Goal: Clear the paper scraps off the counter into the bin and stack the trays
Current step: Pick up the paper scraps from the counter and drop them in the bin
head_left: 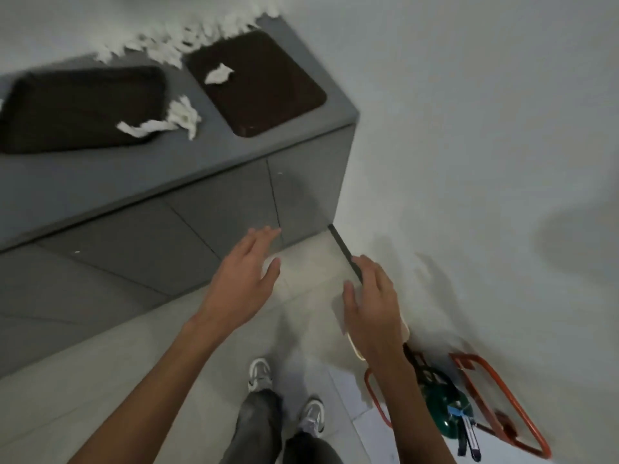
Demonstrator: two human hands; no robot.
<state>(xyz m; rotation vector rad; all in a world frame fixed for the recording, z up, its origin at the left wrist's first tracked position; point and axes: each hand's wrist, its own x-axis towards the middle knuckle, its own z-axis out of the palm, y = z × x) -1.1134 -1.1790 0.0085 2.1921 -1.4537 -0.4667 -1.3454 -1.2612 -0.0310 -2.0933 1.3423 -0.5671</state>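
Littering a grey worktop (100, 182), white paper scraps (174, 45) bunch along its far edge; a clump (167, 120) overlaps the left tray (77, 105) and one scrap (217, 74) sits on the right tray (268, 92). The two dark trays lie side by side, apart and unstacked, probably because paper lies on them. Nearer, both hands hover before the cabinet, well short of the scraps: left hand (244, 276) and right hand (371, 303) spread, fingers straight, holding nothing, seemingly readied to gather. No bin is clearly visible; an orange wire rack (502, 396) stands on the floor
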